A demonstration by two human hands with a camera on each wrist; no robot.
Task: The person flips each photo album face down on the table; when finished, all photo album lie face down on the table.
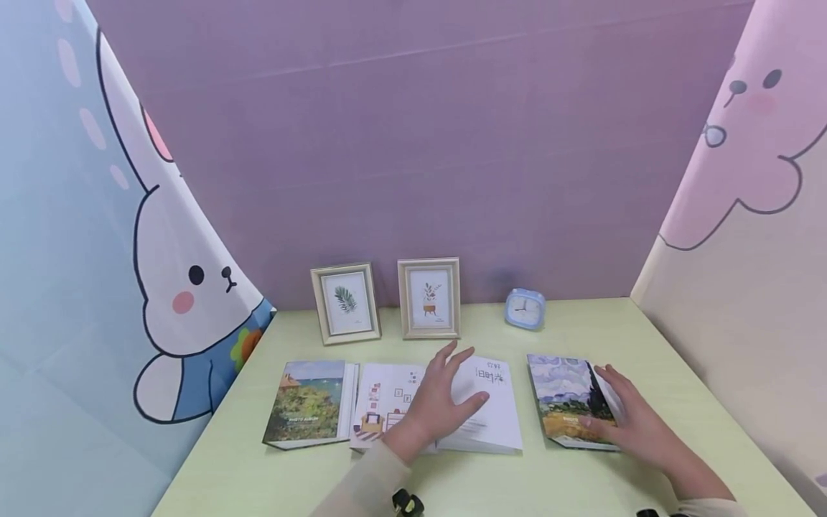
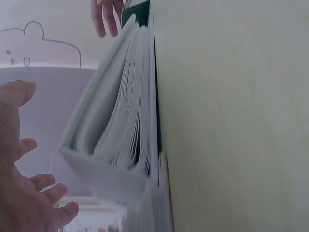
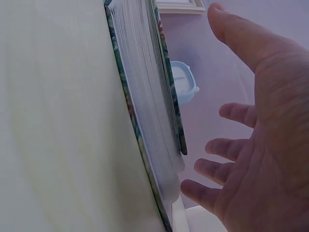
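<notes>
My left hand (image 1: 436,402) is over the white covers in the middle, its fingers spread and holding nothing. One white cover (image 1: 500,406) bears handwritten-style lettering. The other white cover (image 1: 377,395), beside it, shows a drawn room with furniture. In the left wrist view, the thick white photo album (image 2: 120,111) stands apart from that hand. At the right, a photo album (image 1: 568,402) has a painted landscape with a dark tree on its cover. My right hand (image 1: 636,424) is spread above its right side; the right wrist view shows a gap between fingers and album (image 3: 145,92).
Another photo album (image 1: 306,402), with a seaside painting, lies at the left. Behind stand a leaf-print picture frame (image 1: 316,301), a potted-plant picture frame (image 1: 405,301) and a small blue alarm clock (image 1: 525,309). Curtains (image 1: 413,165) close off the light green table (image 1: 581,327) at the back and sides.
</notes>
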